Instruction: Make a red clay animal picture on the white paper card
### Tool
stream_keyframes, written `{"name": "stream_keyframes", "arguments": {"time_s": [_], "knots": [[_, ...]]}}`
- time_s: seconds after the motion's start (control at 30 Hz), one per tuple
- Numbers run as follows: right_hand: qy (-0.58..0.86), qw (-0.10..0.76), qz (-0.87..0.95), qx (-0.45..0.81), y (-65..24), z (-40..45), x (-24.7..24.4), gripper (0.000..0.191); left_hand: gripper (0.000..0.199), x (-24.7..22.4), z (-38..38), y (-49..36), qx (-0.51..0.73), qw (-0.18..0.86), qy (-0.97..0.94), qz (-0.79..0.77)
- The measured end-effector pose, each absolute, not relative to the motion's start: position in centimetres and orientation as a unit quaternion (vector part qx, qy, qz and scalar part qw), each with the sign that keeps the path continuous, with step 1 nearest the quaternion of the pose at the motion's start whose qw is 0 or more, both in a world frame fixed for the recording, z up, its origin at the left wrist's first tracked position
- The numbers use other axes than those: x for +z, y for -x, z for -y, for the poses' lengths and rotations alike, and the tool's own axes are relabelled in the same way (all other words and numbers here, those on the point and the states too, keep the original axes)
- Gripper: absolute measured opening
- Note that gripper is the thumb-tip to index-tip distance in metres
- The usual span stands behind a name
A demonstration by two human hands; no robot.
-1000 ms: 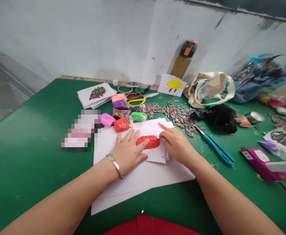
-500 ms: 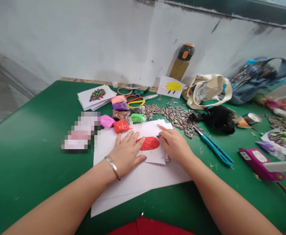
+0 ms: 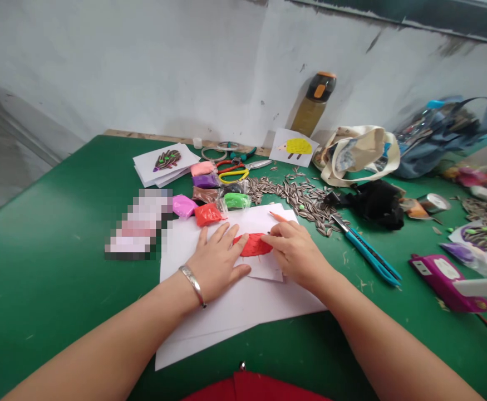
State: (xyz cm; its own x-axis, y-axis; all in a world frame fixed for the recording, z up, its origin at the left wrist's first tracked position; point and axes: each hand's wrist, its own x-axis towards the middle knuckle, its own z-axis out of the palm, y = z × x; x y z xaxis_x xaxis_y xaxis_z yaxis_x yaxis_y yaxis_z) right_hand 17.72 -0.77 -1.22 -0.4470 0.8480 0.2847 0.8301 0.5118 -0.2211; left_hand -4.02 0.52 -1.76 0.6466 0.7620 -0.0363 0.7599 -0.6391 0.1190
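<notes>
My left hand [image 3: 215,260] lies flat with its fingers spread, holding down a white sheet [image 3: 266,271], its fingertips at the left of a flattened oval of red modelling clay [image 3: 256,245]. Short orange strokes are drawn under the oval. My right hand [image 3: 295,249] is closed, its fingers bent together and their tips on the clay's right end. What they may pinch is hidden; a small dark bit shows beside them. Behind the knuckles an orange pencil [image 3: 277,216] sticks out. Larger white sheets [image 3: 210,328] lie underneath.
Bags of coloured clay [image 3: 208,213], scissors [image 3: 235,175] and sunflower seeds [image 3: 301,197] lie beyond the paper. A blue utility knife [image 3: 372,256] is to the right, near a purple power strip [image 3: 447,283]. At the back are a bottle [image 3: 312,106] and a hedgehog card [image 3: 295,147].
My right hand's fingertips have moved left and down, from the clay's right edge onto its surface. The left hand stays in place. The whole view has shifted slightly.
</notes>
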Motion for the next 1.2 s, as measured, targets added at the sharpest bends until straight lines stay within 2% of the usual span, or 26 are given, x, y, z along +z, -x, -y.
{"name": "stream_keyframes", "arguments": {"time_s": [0.17, 0.33, 0.73, 1.07, 1.2], "knots": [[0.502, 0.137, 0.854, 0.019, -17.5, 0.9, -1.0, 0.034, 0.056, -1.5, -0.5, 3.9, 0.006, 0.072, -0.904, -0.421], [0.512, 0.146, 0.847, 0.015, -17.5, 0.9, -1.2, 0.036, 0.056, -1.5, -0.5, 3.9, 0.006, 0.072, -0.903, -0.424], [0.523, 0.105, 0.846, 0.006, -17.2, 0.3, -1.8, 0.038, 0.059, -1.2, -0.5, 3.8, -0.013, 0.084, -0.899, -0.429], [0.511, 0.119, 0.851, -0.019, -16.9, 0.4, -1.5, 0.033, 0.062, -1.2, -0.6, 3.8, 0.001, 0.095, -0.898, -0.429], [0.514, 0.137, 0.846, -0.038, -16.1, 0.2, -1.3, 0.04, 0.065, -1.2, -0.7, 3.9, -0.004, 0.099, -0.898, -0.429]]}}
